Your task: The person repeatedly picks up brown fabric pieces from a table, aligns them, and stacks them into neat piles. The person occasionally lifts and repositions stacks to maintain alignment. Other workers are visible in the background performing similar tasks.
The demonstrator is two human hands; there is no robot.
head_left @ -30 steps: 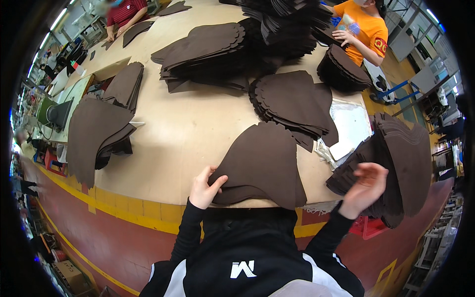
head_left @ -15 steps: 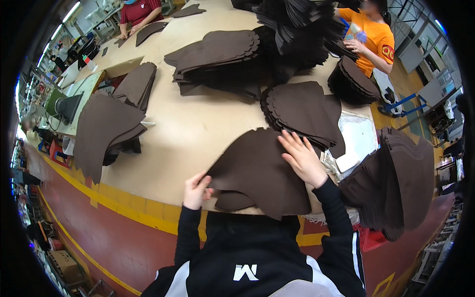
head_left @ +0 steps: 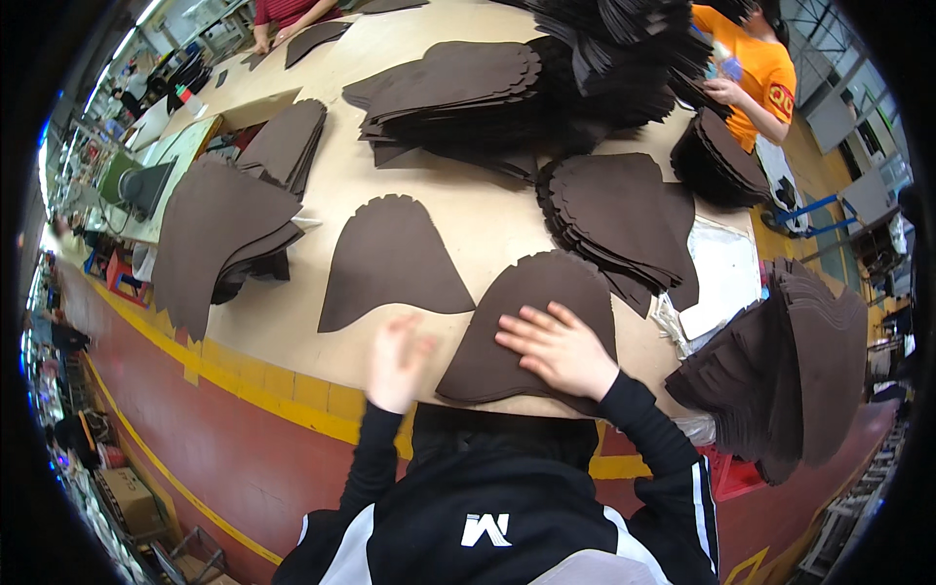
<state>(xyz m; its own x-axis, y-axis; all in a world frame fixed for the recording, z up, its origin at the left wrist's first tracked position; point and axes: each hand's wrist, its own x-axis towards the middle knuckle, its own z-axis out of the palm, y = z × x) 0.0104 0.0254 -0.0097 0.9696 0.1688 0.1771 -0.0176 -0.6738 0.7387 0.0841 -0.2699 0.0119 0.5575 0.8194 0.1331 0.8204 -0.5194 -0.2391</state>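
Observation:
Directly before me on the table's near edge lies a dark brown, bell-shaped cut piece (head_left: 526,292) with a notched rounded top. Flat on it, fingers spread, rests my right hand (head_left: 556,346), open. A similar brown piece (head_left: 395,258) lies by itself to the left, its notched end pointing away from me. My left hand (head_left: 398,363) is just below that piece's curved lower edge. Motion smears its fingers, so I cannot tell whether they are apart or closed; no held thing shows.
Stacks of brown pieces stand at left (head_left: 219,229), far middle (head_left: 448,97), right of centre (head_left: 619,210) and far right (head_left: 814,361). White sheeting (head_left: 721,268) lies at the right edge. Across the table are a person in orange (head_left: 756,73) and one in red (head_left: 283,12).
The single brown piece on the left now lies apart from the one under my right hand. My left hand has come off the material. My right hand has moved left and nearer.

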